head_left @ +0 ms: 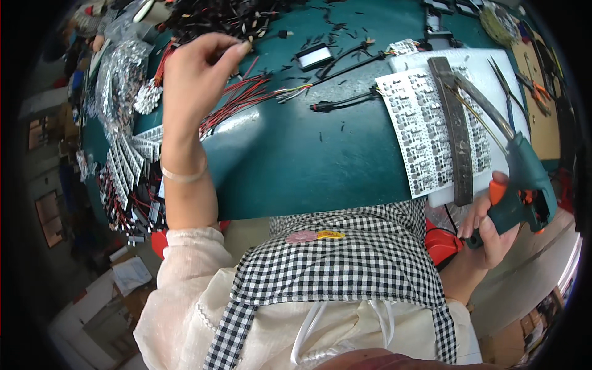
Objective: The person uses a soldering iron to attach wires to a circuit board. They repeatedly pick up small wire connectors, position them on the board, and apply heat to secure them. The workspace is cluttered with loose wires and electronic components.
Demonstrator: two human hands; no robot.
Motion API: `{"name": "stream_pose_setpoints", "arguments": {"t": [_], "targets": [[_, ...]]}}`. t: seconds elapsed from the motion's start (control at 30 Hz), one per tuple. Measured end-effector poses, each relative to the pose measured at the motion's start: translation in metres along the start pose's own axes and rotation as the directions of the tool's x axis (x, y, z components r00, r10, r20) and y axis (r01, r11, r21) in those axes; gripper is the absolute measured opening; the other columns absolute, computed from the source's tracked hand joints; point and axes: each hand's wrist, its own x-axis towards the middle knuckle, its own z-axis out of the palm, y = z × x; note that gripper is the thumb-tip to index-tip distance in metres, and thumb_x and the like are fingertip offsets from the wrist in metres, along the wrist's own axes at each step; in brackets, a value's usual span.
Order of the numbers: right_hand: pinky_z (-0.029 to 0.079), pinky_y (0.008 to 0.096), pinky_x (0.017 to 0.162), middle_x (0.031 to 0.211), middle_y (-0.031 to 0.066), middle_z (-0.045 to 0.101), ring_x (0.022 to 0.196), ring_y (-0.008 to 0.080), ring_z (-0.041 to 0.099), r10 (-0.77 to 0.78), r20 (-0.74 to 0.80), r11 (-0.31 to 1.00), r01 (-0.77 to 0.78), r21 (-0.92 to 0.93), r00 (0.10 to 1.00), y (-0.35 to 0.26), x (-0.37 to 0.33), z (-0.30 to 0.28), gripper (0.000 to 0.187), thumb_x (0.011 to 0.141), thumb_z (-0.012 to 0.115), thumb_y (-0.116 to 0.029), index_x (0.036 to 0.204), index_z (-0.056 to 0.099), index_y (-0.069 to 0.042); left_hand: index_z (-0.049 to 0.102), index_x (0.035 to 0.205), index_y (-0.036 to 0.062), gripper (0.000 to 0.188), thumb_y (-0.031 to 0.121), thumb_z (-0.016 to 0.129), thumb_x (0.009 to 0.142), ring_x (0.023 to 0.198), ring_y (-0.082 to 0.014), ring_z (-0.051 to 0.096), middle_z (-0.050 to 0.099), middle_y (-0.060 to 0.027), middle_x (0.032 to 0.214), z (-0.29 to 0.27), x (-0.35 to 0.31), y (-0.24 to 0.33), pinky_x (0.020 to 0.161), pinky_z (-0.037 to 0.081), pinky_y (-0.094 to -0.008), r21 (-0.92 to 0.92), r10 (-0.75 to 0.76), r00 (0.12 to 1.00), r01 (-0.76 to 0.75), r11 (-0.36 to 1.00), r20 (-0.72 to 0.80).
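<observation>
My left hand is raised over the far left of the table, thumb and forefinger pinched together. A thin black cable with a small plug runs out from its fingertips, beside a heap of black cables. Below that hand lies a bundle of red wires. At the right, my right hand is closed round the handle of a green soldering gun with an orange trigger. Its bent metal tube points over a sheet of white circuit boards, on which a dark metal bar lies.
The boards rest on a white foam slab. Black cables and a black-and-white module lie mid-table among black scraps. Fanned white board strips and a clear plastic bag crowd the left edge. Pliers lie far right.
</observation>
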Motion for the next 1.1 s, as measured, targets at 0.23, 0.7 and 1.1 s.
{"name": "stream_pose_setpoints", "arguments": {"t": [0.23,0.7,1.1], "targets": [[0.049,0.0234,0.052,0.08,0.0129,0.062,0.06,0.0139,0.06,-0.044,-0.022,0.99,0.041,-0.136,0.999,-0.001,0.021,0.035,0.065,0.077,0.069,-0.006,0.132,0.041,0.013,0.063,0.101,-0.0047,0.02,0.014,0.063,0.093,0.059,-0.006,0.057,0.063,-0.0035,0.07,0.02,-0.049,0.062,0.053,0.044,-0.0184,-0.668,0.069,0.897,0.272,0.693,0.437],[0.054,0.0265,0.062,0.078,0.0132,0.064,0.066,0.0166,0.064,-0.121,0.046,0.982,0.126,-0.138,0.992,0.014,0.035,0.049,0.058,0.076,0.067,0.011,0.129,0.044,0.01,0.058,0.122,-0.0027,0.053,0.021,0.077,0.078,0.104,-0.0233,0.066,0.069,-0.0133,0.105,0.054,-0.046,0.103,0.091,0.048,-0.0309,-0.627,0.541,0.67,-0.142,0.766,0.509],[0.055,0.0278,0.063,0.08,0.014,0.065,0.068,0.0164,0.065,-0.143,0.081,0.957,0.159,-0.244,0.986,0.022,0.034,0.044,0.054,0.077,0.065,0.012,0.128,0.046,0.01,0.064,0.104,-0.0016,0.018,0.009,0.065,0.09,0.067,-0.0122,0.062,0.067,-0.006,0.078,0.096,-0.059,0.111,0.061,0.049,-0.0262,-0.677,0.538,0.772,-0.198,0.709,0.338]]}}
